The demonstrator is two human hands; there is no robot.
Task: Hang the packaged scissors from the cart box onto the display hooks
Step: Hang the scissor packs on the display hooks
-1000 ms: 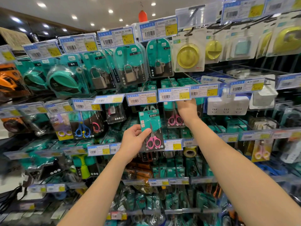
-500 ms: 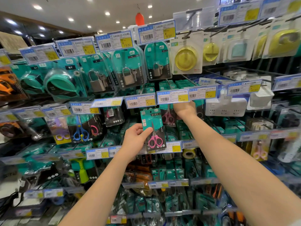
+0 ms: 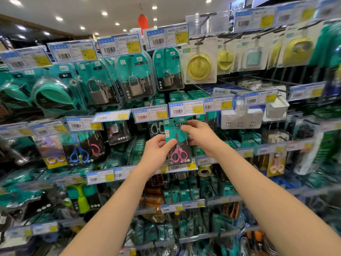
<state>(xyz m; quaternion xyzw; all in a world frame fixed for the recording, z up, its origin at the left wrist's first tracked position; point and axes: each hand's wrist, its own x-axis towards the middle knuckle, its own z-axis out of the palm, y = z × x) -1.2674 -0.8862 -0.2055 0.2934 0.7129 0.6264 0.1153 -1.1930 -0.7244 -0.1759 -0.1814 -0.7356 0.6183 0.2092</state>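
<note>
A teal blister pack of pink-handled scissors [image 3: 178, 143] is held upright in front of the display wall, just below a blue and yellow price tag [image 3: 186, 109]. My left hand [image 3: 156, 154] grips the pack's left edge with the thumb across its front. My right hand [image 3: 200, 135] pinches the pack's upper right edge. The hook behind the pack's top is hidden. Another scissors pack with pale handles [image 3: 156, 128] hangs just left of it. The cart box is out of view.
Hooks all around carry padlock packs [image 3: 134, 80], blue and pink scissors [image 3: 79, 152], yellow round items [image 3: 199, 66] and white socket strips [image 3: 241, 117]. Price-tag rails [image 3: 110, 175] stick out in front of each row. Tape rolls [image 3: 203, 170] sit low right.
My right hand came down from the hook under the price tag and took the pack's top right edge. My left hand lifted the pack up and right, closer to the tag.
</note>
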